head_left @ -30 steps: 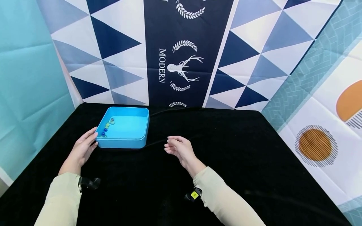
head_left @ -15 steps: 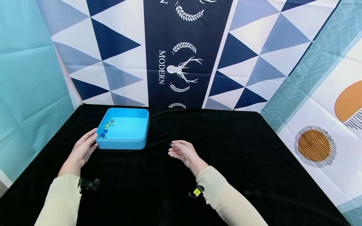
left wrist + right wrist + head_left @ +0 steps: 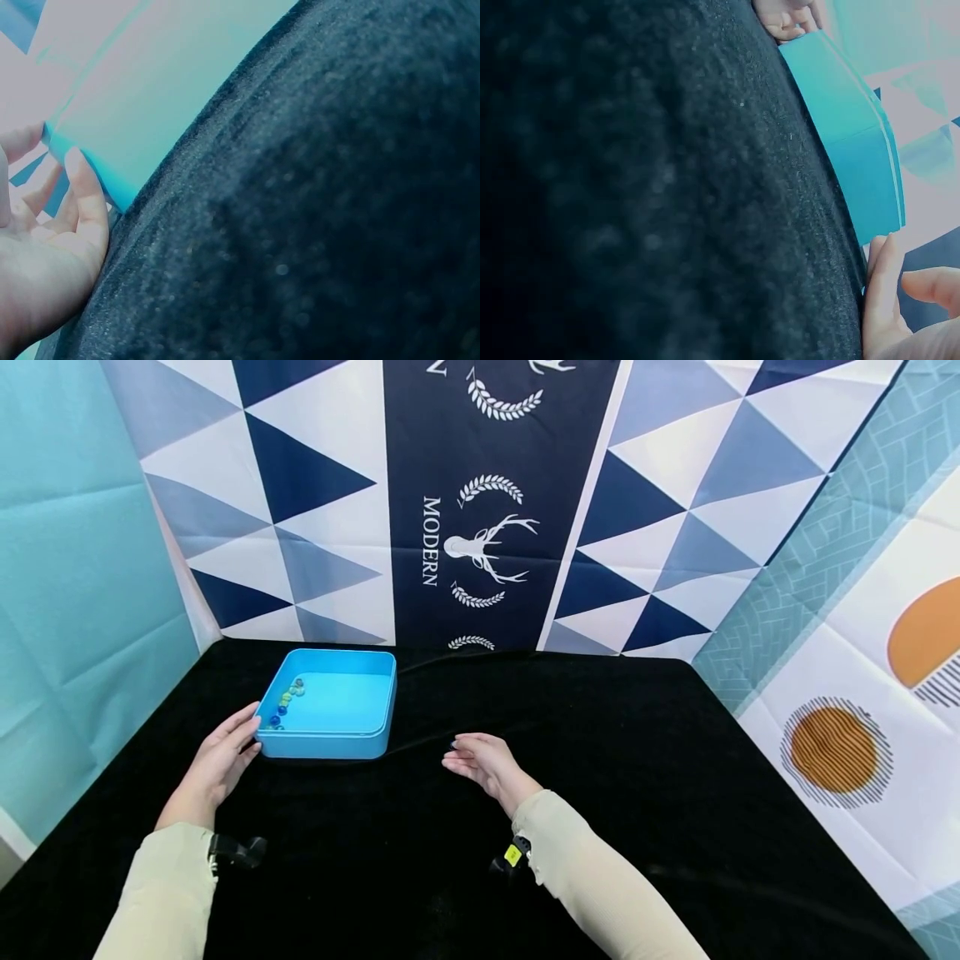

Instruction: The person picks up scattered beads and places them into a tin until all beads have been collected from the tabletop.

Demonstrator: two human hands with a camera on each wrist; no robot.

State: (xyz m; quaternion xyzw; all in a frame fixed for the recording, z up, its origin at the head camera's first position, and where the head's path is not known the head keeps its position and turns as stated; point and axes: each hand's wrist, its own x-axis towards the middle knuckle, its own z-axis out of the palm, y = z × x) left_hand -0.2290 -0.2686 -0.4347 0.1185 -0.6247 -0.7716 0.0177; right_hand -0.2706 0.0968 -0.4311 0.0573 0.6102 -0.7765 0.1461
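Left hand [image 3: 217, 760], fingers straight, touching blue tray [image 3: 330, 743] w/ marbles [image 3: 285, 700]; right hand [image 3: 480, 758] loosely curled, a tiny blue marble [image 3: 452, 744] at fingertips; "MODERN" banner [image 3: 430, 541] far side.

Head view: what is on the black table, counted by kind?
Blue tray: 1
Row of marbles inside it: 1 (single marbles too small to count)
Hands: 2, the left hand touching the tray, the right hand apart from it
Total: 4

A staged recording booth: printed backdrop cloths [image 3: 480, 502] wall in a black-clothed table [image 3: 600, 793].
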